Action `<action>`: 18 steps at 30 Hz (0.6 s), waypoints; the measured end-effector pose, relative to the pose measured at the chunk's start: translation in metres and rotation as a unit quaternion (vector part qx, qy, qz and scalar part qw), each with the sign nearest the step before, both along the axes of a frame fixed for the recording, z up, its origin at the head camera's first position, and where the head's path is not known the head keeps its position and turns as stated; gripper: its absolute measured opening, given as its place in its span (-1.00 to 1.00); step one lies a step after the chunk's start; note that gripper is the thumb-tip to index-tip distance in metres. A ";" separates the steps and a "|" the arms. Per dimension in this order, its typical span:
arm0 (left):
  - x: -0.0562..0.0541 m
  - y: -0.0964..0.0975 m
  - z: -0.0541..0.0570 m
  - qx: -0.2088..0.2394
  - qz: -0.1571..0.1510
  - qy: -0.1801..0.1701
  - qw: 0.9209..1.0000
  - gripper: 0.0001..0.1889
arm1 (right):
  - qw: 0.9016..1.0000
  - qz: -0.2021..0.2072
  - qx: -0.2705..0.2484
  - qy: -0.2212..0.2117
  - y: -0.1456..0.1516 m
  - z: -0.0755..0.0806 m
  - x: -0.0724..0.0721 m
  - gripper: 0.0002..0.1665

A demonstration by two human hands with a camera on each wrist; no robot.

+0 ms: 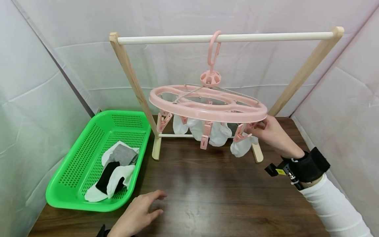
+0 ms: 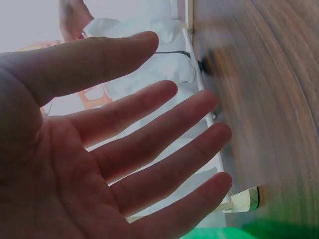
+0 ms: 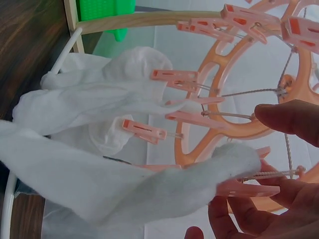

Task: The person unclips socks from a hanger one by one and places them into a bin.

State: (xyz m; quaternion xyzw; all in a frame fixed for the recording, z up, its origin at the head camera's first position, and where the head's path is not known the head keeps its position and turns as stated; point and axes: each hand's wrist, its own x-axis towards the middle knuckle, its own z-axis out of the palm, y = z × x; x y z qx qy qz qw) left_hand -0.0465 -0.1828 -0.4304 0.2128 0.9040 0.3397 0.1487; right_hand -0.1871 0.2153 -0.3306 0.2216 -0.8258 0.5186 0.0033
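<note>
A pink oval clip hanger (image 1: 204,110) hangs tilted, lower at its right end, with several white socks (image 1: 219,133) clipped beneath it. My right hand (image 1: 273,135) is at that right end. In the right wrist view, its fingers (image 3: 249,214) touch a pink clothes peg (image 3: 246,189) that bites the end of a white sock (image 3: 144,184). The thumb (image 3: 294,119) stands away from that peg. Low at the front, my left hand (image 1: 139,212) hovers with spread, relaxed fingers beside a green basket (image 1: 124,202); its palm (image 2: 65,169) holds nothing in the left wrist view.
The hanger's hook (image 1: 214,49) loops over a white bar (image 1: 266,37) between wooden legs (image 1: 308,70). White, grey and black socks (image 1: 119,172) lie in the basket at left. Dark wooden table (image 1: 207,194) lies beneath, with white cloth walls (image 1: 171,19) around.
</note>
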 end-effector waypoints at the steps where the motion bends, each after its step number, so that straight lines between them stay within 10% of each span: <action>1: 0.000 0.000 -0.001 0.002 -0.001 -0.002 1.000 -0.64 | 1.000 -0.004 0.000 -0.002 0.000 0.001 0.001 -0.63; 18: -0.001 0.015 -0.007 0.022 -0.022 -0.035 0.999 -0.68 | 0.999 -0.008 0.043 0.004 0.010 0.006 0.031 -0.56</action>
